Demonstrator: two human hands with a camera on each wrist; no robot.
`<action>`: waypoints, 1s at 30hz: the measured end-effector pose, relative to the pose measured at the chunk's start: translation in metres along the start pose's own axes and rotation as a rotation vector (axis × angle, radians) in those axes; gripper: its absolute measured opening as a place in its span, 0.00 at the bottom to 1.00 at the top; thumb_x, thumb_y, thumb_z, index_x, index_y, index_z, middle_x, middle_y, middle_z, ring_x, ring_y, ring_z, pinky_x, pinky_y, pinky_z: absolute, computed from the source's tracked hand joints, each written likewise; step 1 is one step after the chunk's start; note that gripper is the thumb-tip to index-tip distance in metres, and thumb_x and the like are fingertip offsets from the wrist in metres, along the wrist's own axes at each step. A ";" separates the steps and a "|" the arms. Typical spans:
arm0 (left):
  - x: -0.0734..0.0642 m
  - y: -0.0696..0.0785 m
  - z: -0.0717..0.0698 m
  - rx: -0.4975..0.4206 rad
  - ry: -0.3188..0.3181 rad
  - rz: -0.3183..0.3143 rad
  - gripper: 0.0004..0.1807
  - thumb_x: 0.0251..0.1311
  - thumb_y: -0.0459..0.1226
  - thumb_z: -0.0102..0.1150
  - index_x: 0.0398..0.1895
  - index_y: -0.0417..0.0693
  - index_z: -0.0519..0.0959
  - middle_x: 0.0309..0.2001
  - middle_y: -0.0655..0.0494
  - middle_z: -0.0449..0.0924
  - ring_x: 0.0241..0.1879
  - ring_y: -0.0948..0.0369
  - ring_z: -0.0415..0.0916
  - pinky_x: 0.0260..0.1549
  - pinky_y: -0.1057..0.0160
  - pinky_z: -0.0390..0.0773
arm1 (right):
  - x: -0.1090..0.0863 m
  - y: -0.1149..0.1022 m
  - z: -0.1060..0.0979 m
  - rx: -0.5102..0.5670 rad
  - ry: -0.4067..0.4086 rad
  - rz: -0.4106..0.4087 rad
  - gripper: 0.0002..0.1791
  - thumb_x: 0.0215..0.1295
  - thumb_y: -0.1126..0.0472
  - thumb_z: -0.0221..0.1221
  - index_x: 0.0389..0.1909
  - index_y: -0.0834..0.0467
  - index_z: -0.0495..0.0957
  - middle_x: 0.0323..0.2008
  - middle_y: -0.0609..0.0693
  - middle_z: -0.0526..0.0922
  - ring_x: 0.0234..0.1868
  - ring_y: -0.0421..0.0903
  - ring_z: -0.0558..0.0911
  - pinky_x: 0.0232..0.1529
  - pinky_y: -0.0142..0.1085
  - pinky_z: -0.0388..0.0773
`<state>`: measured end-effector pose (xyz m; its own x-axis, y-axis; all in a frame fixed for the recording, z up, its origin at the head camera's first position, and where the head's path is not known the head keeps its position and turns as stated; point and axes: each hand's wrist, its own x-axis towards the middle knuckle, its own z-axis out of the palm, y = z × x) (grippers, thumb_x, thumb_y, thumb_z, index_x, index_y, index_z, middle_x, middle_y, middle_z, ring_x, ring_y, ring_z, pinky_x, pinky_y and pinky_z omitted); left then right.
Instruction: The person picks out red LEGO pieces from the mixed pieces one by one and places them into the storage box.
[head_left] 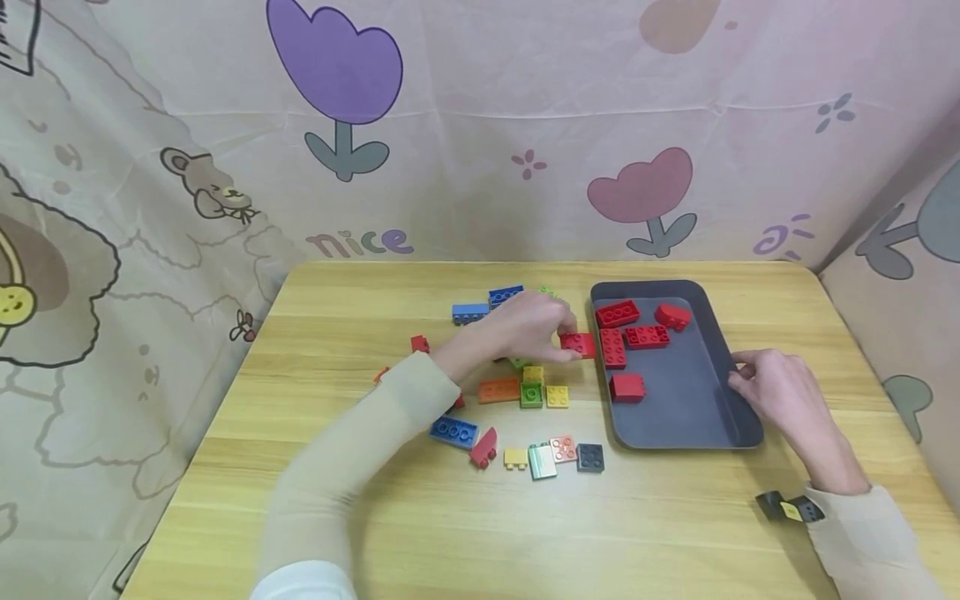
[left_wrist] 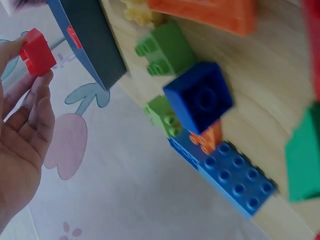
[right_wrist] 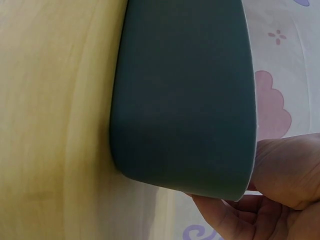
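Head cam: L hand [head_left: 528,325] has fingers pinching a red brick [head_left: 579,345] just beside the left rim of the dark tray [head_left: 690,392], R hand [head_left: 780,392] gripping its right rim, so imo brick could clip it & pop loose if carried too low.

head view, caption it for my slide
Left hand holds a red brick near a gray tray of other red bricks; right hand grips the tray.

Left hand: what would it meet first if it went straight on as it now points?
Probably the dark tray, at its left rim, the red brick leading; the height of the left hand is unclear.
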<state>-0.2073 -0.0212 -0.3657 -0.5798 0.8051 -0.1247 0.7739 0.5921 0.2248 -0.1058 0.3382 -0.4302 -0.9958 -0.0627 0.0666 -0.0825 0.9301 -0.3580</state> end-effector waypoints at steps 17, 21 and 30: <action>0.036 0.018 0.006 -0.040 0.017 0.023 0.16 0.66 0.56 0.68 0.37 0.55 0.85 0.30 0.63 0.78 0.29 0.67 0.68 0.31 0.71 0.66 | -0.001 -0.001 0.001 -0.003 0.011 0.000 0.19 0.60 0.68 0.64 0.49 0.78 0.82 0.32 0.68 0.89 0.21 0.46 0.78 0.23 0.39 0.66; 0.047 0.022 0.007 -0.025 -0.013 0.015 0.17 0.66 0.57 0.67 0.38 0.55 0.85 0.29 0.62 0.76 0.27 0.66 0.67 0.29 0.70 0.65 | 0.000 0.000 0.002 -0.002 0.009 0.003 0.19 0.60 0.68 0.63 0.49 0.78 0.82 0.33 0.68 0.89 0.21 0.46 0.78 0.23 0.38 0.66; 0.066 0.031 0.017 0.036 -0.029 0.040 0.18 0.66 0.60 0.66 0.39 0.57 0.85 0.30 0.64 0.79 0.29 0.67 0.70 0.28 0.71 0.63 | 0.000 -0.001 0.001 -0.001 -0.007 0.022 0.20 0.61 0.68 0.64 0.50 0.78 0.82 0.33 0.68 0.89 0.23 0.50 0.82 0.25 0.40 0.68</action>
<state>-0.2172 0.0506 -0.3829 -0.5415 0.8283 -0.1443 0.8050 0.5603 0.1950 -0.1061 0.3369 -0.4307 -0.9976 -0.0448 0.0522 -0.0606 0.9315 -0.3586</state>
